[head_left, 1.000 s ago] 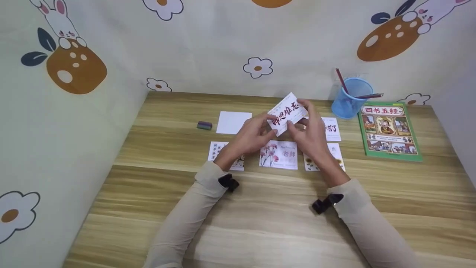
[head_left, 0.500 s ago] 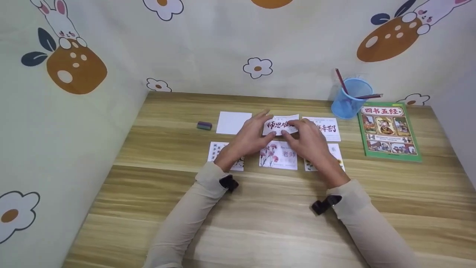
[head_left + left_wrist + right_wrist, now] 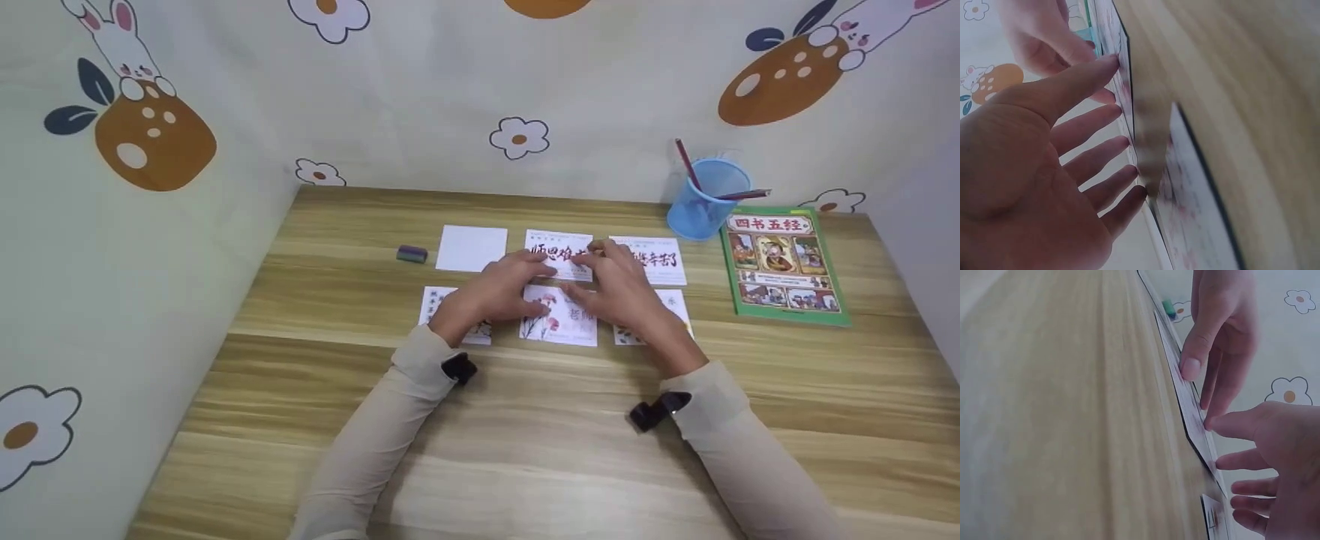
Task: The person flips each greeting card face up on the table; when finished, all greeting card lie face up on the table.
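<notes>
Six-sided order aside, several printed cards lie flat in two rows on the table in the head view. My left hand rests its fingertips on the upper middle card, which bears red brush-style characters. Its thumb touches the lower middle card, printed with pink flowers. From the right, my right hand touches the same two cards, fingers on the upper one and thumb on the lower. In the left wrist view the left hand's fingers are extended and spread. Both hands partly cover the outer lower cards.
A blank white card lies upper left beside a small dark eraser-like block. At upper right is another lettered card. Beyond stand a blue pen cup with pencils and a green-edged book. A patterned curtain borders the table.
The card with red characters came down from a tilted hold in both hands and now lies flat in the upper row. Both thumbs moved down onto the flowered card, which shifted slightly.
</notes>
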Motion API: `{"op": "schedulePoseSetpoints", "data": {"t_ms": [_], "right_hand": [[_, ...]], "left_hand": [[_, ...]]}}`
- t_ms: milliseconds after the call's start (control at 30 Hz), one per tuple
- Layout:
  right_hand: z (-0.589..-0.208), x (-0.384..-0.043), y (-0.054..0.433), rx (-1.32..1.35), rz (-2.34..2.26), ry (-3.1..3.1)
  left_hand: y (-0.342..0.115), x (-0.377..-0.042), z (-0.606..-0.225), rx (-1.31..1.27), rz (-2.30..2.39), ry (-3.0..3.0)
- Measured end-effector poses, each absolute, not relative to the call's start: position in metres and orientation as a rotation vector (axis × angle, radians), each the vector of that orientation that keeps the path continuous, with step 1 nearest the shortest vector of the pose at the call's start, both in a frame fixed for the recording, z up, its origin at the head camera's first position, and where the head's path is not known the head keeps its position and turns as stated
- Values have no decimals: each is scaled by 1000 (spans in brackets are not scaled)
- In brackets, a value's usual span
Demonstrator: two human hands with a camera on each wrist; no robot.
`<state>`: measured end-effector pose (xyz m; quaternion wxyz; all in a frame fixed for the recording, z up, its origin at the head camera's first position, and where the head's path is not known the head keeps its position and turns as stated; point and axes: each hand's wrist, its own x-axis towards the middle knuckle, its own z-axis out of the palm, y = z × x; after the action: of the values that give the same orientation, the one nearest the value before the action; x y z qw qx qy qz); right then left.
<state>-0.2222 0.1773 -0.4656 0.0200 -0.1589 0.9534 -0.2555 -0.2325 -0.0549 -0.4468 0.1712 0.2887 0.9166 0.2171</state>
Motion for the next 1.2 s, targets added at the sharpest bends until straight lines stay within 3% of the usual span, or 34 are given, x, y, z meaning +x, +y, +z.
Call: {"op": "schedulePoseSetpoints", "data": {"t_ms": [567, 900, 1200], "right_hand": [[-467, -222, 174, -516, -779, 2939], [-459, -219, 136, -662, -889, 2939], [-457, -219, 96, -812, -785, 2842]], "left_hand": [[-82, -237, -441, 847, 796, 2639], [-144, -234, -446, 389, 1034, 2827], [-141, -235, -441, 86, 1022, 2811]]}}
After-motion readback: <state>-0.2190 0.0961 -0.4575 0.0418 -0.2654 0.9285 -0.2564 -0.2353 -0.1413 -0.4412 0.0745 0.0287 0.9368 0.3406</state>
